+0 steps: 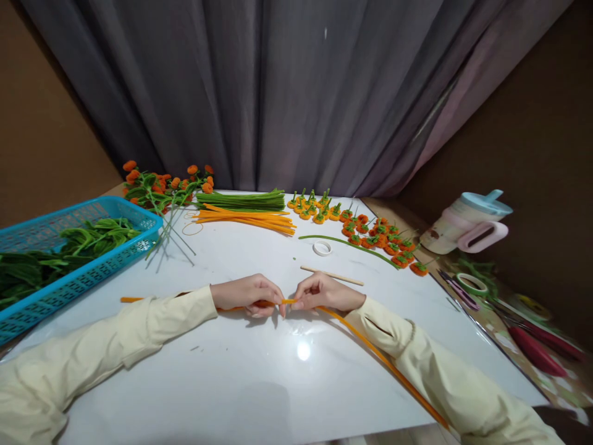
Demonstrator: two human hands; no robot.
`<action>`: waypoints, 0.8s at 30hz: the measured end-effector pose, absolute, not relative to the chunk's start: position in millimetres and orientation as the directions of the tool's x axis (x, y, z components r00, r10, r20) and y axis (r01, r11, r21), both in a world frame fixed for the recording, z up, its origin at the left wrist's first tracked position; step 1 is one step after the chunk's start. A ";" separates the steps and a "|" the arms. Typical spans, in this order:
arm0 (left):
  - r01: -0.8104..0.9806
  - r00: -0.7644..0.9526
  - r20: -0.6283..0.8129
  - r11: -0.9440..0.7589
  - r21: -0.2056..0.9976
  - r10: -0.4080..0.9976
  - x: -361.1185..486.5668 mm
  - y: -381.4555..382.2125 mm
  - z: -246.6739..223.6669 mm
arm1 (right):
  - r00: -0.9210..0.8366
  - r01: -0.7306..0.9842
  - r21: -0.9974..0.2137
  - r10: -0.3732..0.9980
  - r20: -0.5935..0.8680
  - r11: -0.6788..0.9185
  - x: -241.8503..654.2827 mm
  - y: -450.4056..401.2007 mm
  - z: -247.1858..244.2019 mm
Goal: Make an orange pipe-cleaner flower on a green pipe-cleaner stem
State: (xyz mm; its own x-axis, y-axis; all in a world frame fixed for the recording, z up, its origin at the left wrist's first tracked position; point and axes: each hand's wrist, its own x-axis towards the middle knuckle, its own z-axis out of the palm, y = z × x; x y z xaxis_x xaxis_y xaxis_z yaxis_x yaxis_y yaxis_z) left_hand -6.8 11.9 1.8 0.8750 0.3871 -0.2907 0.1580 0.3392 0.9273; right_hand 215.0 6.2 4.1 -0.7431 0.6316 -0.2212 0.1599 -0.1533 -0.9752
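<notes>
An orange pipe cleaner runs through both hands above the white table. My left hand pinches it near its middle, and one end pokes out to the left past the sleeve. Close beside it, my right hand grips the same pipe cleaner between thumb and fingers. From there the long end slants down to the right, along the forearm. Only a short bit of it shows between the two hands. Just beyond the right hand lies a thin wooden stick, with a roll of white tape farther back.
Bundles of green pipe cleaners and orange pipe cleaners lie at the back. Yellow flower heads and orange flower heads stand right of them. A blue basket holds green leaves; a cup and red-handled pliers are right.
</notes>
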 end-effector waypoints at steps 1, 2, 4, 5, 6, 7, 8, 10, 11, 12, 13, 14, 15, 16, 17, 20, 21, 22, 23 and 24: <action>0.158 0.874 -0.294 0.345 0.925 0.388 -6.7 11.9 2.3 | -0.742 0.158 -0.975 0.632 -0.222 -0.157 214.9 6.0 4.2; 0.157 0.873 -0.295 0.349 0.924 0.389 -6.6 11.9 2.7 | -0.741 0.157 -0.974 0.633 -0.224 -0.161 214.8 5.8 4.4; 0.151 0.872 -0.292 0.351 0.924 0.392 -6.4 11.9 3.2 | -0.736 0.158 -0.973 0.638 -0.228 -0.165 214.6 5.6 4.8; 0.146 0.873 -0.287 0.350 0.925 0.394 -6.3 11.9 3.1 | -0.734 0.161 -0.973 0.639 -0.229 -0.164 214.5 5.6 5.1; 0.142 0.874 -0.282 0.349 0.926 0.396 -6.3 12.0 2.9 | -0.735 0.164 -0.973 0.638 -0.231 -0.163 214.4 5.6 5.5; 0.139 0.875 -0.279 0.346 0.928 0.397 -6.4 12.1 2.6 | -0.736 0.166 -0.973 0.637 -0.231 -0.161 214.3 5.6 5.8; 0.139 0.875 -0.277 0.343 0.929 0.397 -6.5 12.3 2.2 | -0.735 0.168 -0.973 0.637 -0.231 -0.159 214.3 5.6 6.2; 0.144 0.873 -0.280 0.340 0.930 0.398 -6.8 12.5 1.5 | -0.734 0.169 -0.973 0.639 -0.231 -0.158 214.3 5.5 6.8; 0.148 0.872 -0.285 0.339 0.929 0.398 -7.0 12.6 1.3 | -0.734 0.170 -0.973 0.639 -0.232 -0.157 214.3 5.4 7.0; 0.154 0.871 -0.289 0.340 0.928 0.396 -7.2 12.6 1.1 | -0.733 0.170 -0.973 0.639 -0.231 -0.156 214.3 5.4 7.1; 0.158 0.871 -0.293 0.341 0.927 0.394 -7.3 12.6 1.1 | -0.734 0.170 -0.973 0.639 -0.230 -0.156 214.3 5.3 7.2; 0.159 0.872 -0.294 0.340 0.927 0.392 -7.4 12.5 1.1 | -0.736 0.169 -0.973 0.636 -0.230 -0.156 214.3 5.3 7.2; 0.159 0.873 -0.292 0.338 0.928 0.391 -7.4 12.4 1.0 | -0.739 0.167 -0.974 0.634 -0.228 -0.155 214.4 5.4 7.1; 0.157 0.875 -0.289 0.335 0.929 0.390 -7.4 12.3 1.0 | -0.740 0.164 -0.974 0.633 -0.226 -0.155 214.4 5.5 7.0; 0.155 0.876 -0.284 0.330 0.931 0.389 -7.3 12.2 0.8 | -0.741 0.164 -0.974 0.632 -0.225 -0.154 214.5 5.7 6.9; 0.148 0.879 -0.272 0.316 0.937 0.393 -7.3 11.9 0.0 | -0.742 0.169 -0.974 0.631 -0.228 -0.153 214.8 6.3 6.3; 0.147 0.879 -0.269 0.314 0.938 0.392 -7.4 11.8 -0.3 | -0.741 0.171 -0.973 0.631 -0.229 -0.153 214.8 6.5 6.2; 0.146 0.881 -0.267 0.313 0.939 0.391 -7.5 11.7 -0.6 | -0.741 0.170 -0.973 0.631 -0.229 -0.153 214.9 6.6 6.1; 0.146 0.882 -0.266 0.310 0.939 0.390 -7.5 11.6 -0.7 | -0.742 0.169 -0.974 0.631 -0.228 -0.153 214.8 6.7 6.1; 0.149 0.882 -0.267 0.308 0.940 0.388 -7.6 11.6 -0.7 | -0.742 0.166 -0.974 0.630 -0.227 -0.155 214.8 6.8 6.1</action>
State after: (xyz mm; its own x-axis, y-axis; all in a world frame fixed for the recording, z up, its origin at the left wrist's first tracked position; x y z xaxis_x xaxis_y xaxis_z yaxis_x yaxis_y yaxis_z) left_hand -7.6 11.6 -0.7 0.8824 0.3876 -0.2668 0.1488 0.3080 0.9397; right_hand 214.8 6.8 6.1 -0.7423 0.6304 -0.2270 0.1660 -0.1552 -0.9738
